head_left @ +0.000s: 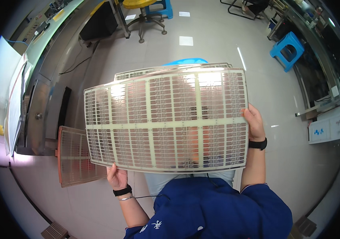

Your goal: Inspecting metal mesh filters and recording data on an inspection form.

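I have a thin cream, copper-patterned circuit panel sheet (166, 121) lifted clear at centre, left hand (117, 177) pinching its 7 o'clock corner, right hand (253, 123) gripping its 3 o'clock edge; similar sheets (72, 159) wait beneath, unhandled.

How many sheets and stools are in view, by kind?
Patterned sheets: 3 (front sheet held by left hand and right hand, one behind, copper one)
Blue stools: 2 ()
Yellow swivel stool: 1
Total: 6
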A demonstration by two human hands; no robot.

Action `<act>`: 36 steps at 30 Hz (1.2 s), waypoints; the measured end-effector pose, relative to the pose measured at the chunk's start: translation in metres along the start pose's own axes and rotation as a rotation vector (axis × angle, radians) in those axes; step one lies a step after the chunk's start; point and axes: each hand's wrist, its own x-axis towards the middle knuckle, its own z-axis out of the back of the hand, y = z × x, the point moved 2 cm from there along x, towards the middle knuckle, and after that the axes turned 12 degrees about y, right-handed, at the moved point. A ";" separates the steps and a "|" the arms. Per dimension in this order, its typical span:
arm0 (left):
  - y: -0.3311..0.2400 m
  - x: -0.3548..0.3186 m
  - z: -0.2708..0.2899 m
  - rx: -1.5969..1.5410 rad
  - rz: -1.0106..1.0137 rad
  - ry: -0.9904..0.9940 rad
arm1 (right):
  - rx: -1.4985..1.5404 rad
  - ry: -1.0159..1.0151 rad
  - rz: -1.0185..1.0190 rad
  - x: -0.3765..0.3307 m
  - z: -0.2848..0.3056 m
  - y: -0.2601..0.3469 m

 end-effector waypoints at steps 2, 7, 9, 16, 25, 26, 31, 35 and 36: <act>0.000 -0.002 0.006 -0.026 -0.016 -0.039 | -0.007 0.019 -0.005 0.004 -0.002 0.000; -0.001 -0.006 0.012 -0.043 0.000 -0.066 | -0.035 0.040 -0.024 0.011 -0.007 -0.002; -0.002 -0.009 0.016 -0.053 0.002 -0.097 | -0.034 0.069 -0.013 0.012 -0.007 -0.006; -0.002 -0.011 0.018 -0.096 0.008 -0.008 | -0.084 0.040 -0.032 0.015 -0.013 -0.007; -0.004 -0.017 0.038 -0.077 0.036 -0.116 | -0.014 0.049 -0.102 0.026 -0.013 -0.018; -0.005 -0.017 0.040 -0.098 0.045 -0.113 | -0.013 0.040 -0.109 0.028 -0.013 -0.019; -0.007 -0.016 0.046 -0.101 0.051 -0.076 | -0.069 0.076 -0.122 0.036 -0.013 -0.021; -0.009 -0.020 0.038 -0.075 -0.002 -0.178 | -0.081 -0.034 0.096 0.049 -0.039 -0.023; -0.008 -0.025 0.053 -0.148 -0.013 -0.126 | -0.141 -0.077 0.135 0.047 -0.041 -0.018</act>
